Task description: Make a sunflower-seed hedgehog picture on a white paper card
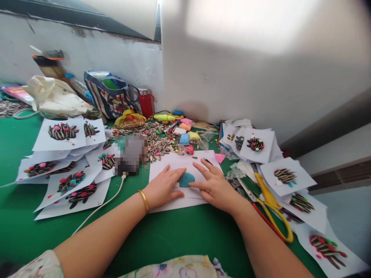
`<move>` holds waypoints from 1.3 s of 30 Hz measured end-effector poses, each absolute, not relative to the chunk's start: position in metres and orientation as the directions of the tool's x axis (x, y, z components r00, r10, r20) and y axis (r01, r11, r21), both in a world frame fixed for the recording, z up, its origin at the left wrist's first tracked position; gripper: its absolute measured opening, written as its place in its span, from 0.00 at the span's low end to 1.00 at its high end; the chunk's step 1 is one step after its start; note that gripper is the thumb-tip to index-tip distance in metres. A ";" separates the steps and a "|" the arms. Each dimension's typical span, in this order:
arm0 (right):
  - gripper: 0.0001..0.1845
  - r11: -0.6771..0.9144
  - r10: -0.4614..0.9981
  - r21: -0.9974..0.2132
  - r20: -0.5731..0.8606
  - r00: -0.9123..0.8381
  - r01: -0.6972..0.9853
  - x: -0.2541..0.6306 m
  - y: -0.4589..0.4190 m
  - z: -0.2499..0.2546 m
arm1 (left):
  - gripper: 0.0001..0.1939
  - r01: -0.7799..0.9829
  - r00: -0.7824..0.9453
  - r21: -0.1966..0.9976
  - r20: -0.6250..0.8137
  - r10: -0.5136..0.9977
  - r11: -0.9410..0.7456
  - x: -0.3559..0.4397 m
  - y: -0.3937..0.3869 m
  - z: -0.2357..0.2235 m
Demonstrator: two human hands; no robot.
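A flat blue-green patch of modelling clay (187, 179) lies on a white sheet of paper (162, 164) in front of me. My left hand (165, 186) rests at its left edge, fingers stretched out and thumb apart. From the right, my right hand (211, 182) reaches over the sheet with its fingers spread, the fingertips at the clay's right edge. Neither hand grips anything. Partly behind the right fingers a dark pen (207, 161) shows. Beyond the paper lies a heap of striped sunflower seeds (160, 141).
Sheets with seed-and-clay figures are stacked left (62, 133) and right (256, 146). Yellow-handled scissors (268, 216) lie by my right forearm. Clay packets (184, 139), a red bottle (146, 103) and a striped bag (107, 94) stand behind. A white cable (111, 200) crosses the green table (130, 239).
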State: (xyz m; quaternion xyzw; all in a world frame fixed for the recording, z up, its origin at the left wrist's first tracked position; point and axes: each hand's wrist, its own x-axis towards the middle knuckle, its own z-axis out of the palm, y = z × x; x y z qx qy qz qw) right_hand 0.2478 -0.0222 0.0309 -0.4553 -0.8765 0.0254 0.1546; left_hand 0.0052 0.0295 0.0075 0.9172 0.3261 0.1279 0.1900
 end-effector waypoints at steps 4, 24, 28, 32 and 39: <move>0.22 0.612 0.790 -0.181 0.194 -0.582 0.770 0.251 -0.021 0.029 | 0.40 0.546 0.757 0.436 0.108 0.644 -0.715 0.005 0.029 0.009; 0.29 0.519 0.853 -0.183 0.059 -0.518 0.835 0.238 -0.027 0.027 | 0.29 0.533 0.807 0.320 0.087 0.584 -0.783 0.005 0.025 0.011; 0.25 0.489 0.872 -0.185 0.134 -0.471 0.853 0.242 -0.024 0.028 | 0.26 0.515 0.818 0.312 0.100 0.567 -0.798 0.006 0.025 0.011; 0.19 0.289 0.946 -0.163 0.199 -0.256 0.943 0.266 -0.018 0.041 | 0.30 0.551 0.783 0.330 0.114 0.611 -0.767 0.007 0.025 0.015; 0.13 0.088 0.996 -0.113 0.006 -0.088 0.990 0.331 -0.028 0.059 | 0.37 0.556 0.719 0.410 0.200 0.666 -0.723 0.007 0.030 0.015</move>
